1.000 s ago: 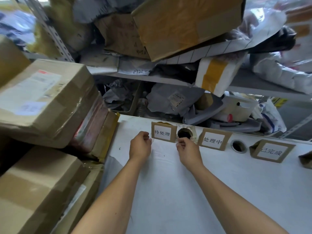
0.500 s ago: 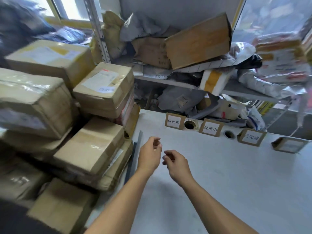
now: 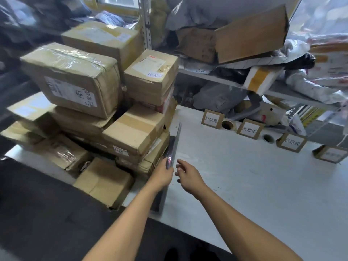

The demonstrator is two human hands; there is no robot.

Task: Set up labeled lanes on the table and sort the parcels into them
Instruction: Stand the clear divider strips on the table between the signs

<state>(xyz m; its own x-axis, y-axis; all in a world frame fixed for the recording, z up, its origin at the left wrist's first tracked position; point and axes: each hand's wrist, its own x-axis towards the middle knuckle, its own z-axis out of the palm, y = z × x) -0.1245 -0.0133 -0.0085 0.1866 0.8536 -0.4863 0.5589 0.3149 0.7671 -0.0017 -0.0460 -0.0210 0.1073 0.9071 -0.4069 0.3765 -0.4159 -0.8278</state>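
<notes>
Several cardboard label cards stand along the far edge of the white table [image 3: 244,185]: the first [image 3: 212,118], the second [image 3: 249,129], the third [image 3: 291,142], and a blurred one [image 3: 331,153] at the right. A stack of brown parcel boxes [image 3: 135,129] rises at the table's left side. A thin flat grey parcel [image 3: 175,140] stands on edge between the stack and the table. My left hand [image 3: 162,175] grips its near end. My right hand [image 3: 187,175] hovers just to the right with loosely curled fingers and holds nothing.
Two round cable holes [image 3: 227,125] [image 3: 268,138] sit between the label cards. Behind the table, a metal shelf [image 3: 216,78] is crammed with bags and loose cardboard. More boxes [image 3: 103,182] lie low at the near left.
Both hands pulled back from the first label card toward the near left. The view widened to show the box stack. My left hand has taken hold of the flat grey parcel.
</notes>
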